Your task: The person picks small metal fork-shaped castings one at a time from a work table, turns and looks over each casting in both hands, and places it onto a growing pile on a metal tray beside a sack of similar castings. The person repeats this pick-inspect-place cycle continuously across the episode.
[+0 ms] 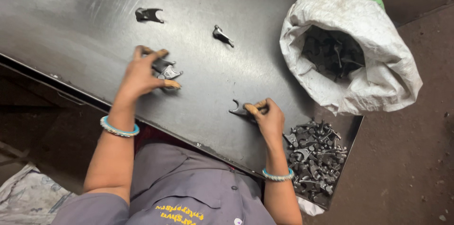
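My left hand (142,71) rests on the dark metal table (85,21), fingers curled around a small black fork-shaped metal part (166,70). My right hand (266,115) grips another black fork-shaped part (238,110) near the table's front edge. Two more such parts lie loose farther back, one (148,15) at the left and one (222,35) in the middle. Both wrists wear turquoise bangles.
A white woven sack (359,59), open at the top and holding dark metal parts, stands at the table's right end. A heap of several similar parts (314,158) lies on the right front corner. Brown floor lies beyond; crumpled sacking (28,199) lies at bottom left.
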